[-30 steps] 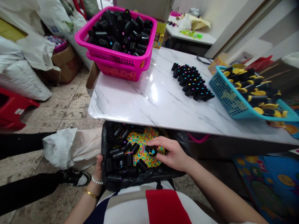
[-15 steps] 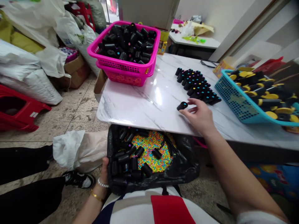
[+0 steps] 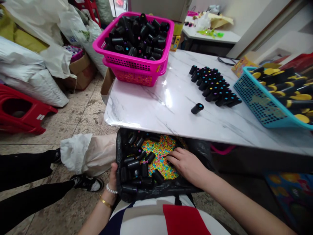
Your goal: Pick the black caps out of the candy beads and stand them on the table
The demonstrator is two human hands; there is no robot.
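A box lined with black plastic [image 3: 171,191] rests at my lap, holding small multicoloured beads [image 3: 158,147] and several short black cylinders [image 3: 133,164]. My left hand [image 3: 113,179] grips its left wall, thumb up and the other fingers hidden. Inside the box, my right hand [image 3: 187,164] has its fingers curled down over a black cylinder [image 3: 169,162] lying on the beads; the hand mostly covers it. On the white marbled table [image 3: 146,107], a single black cylinder with a blue dot on its end [image 3: 197,108] stands apart, slightly tilted in view.
Rows of black cylinders with coloured dots [image 3: 215,85] stand on the table. Stacked pink baskets [image 3: 137,68] full of black cylinders are at the back left. A blue basket [image 3: 271,107] holds black-and-yellow pieces at right. Another person's legs [image 3: 36,192] and a red stool [image 3: 24,109] are left.
My right hand has let go of the cylinder on the table and come down into the box, onto a cylinder among the beads. My left hand stays at the box wall.
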